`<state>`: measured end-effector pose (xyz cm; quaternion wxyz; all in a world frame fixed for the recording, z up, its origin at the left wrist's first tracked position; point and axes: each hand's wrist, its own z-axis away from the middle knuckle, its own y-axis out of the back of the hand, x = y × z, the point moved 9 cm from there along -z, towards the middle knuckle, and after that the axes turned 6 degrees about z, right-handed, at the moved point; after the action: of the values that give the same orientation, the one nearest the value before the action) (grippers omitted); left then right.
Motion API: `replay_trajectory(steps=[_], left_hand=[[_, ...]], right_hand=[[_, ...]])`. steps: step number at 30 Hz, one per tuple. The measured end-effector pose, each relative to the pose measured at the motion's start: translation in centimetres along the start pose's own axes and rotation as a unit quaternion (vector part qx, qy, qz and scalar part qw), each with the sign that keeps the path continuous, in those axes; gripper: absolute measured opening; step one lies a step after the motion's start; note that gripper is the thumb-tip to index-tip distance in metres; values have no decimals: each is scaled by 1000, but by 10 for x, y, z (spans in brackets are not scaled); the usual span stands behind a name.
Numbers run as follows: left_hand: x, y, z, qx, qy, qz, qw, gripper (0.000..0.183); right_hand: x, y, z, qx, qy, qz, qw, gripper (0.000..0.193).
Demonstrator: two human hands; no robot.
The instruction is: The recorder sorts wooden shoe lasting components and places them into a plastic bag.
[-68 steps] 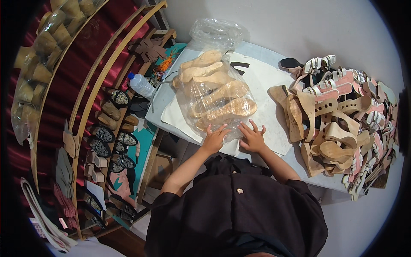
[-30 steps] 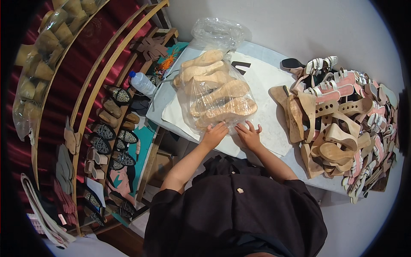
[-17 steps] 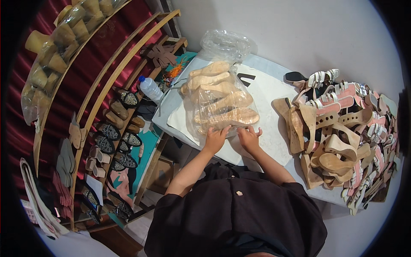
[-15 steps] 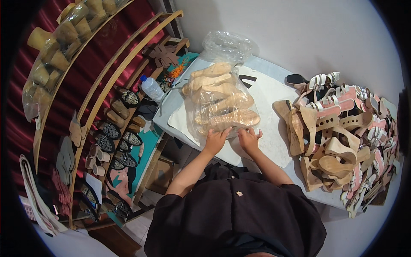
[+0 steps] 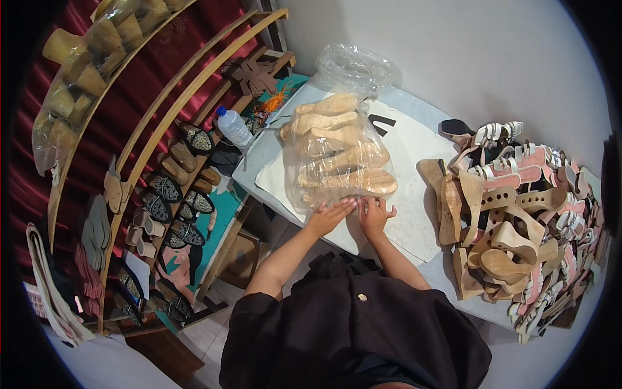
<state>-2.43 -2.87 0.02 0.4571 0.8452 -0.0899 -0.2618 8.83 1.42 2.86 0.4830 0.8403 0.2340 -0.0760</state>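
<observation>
A clear plastic bag (image 5: 310, 170) lies on the table, wrapped round several pale wooden shoe soles (image 5: 346, 160) stacked in a row. At the bag's near edge my left hand (image 5: 332, 217) has its fingers pressed together on the plastic, pointing right. Close beside it, my right hand (image 5: 372, 218) pinches the same edge, with its little finger sticking out. The fingertips of both hands nearly meet; the gathered plastic between them is mostly hidden.
White sheets (image 5: 414, 214) cover part of the grey table (image 5: 414, 104). Crumpled clear plastic (image 5: 357, 68) lies at the back. Wooden soles (image 5: 508, 249) and strappy sandals (image 5: 518, 162) are heaped at right. At left stand a water bottle (image 5: 234, 128) and a wooden rack (image 5: 170, 123) with shoes.
My hands have come together at the bag's near edge; the left has slid right and its fingers now lie closer together. The view has shifted slightly.
</observation>
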Motion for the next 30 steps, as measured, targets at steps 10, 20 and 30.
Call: replay_trajectory(steps=[10, 20, 30], left_hand=[[-14, -3, -14, 27, 37, -79, 996, 50], [-21, 12, -16, 44, 38, -51, 997, 53], [-27, 6, -6, 38, 103, 73, 991, 48]], right_hand=[[-1, 11, -4, -49, -29, -53, 997, 17], [92, 20, -47, 16, -285, -267, 920, 66], [74, -52, -46, -250, -367, -519, 731, 62]])
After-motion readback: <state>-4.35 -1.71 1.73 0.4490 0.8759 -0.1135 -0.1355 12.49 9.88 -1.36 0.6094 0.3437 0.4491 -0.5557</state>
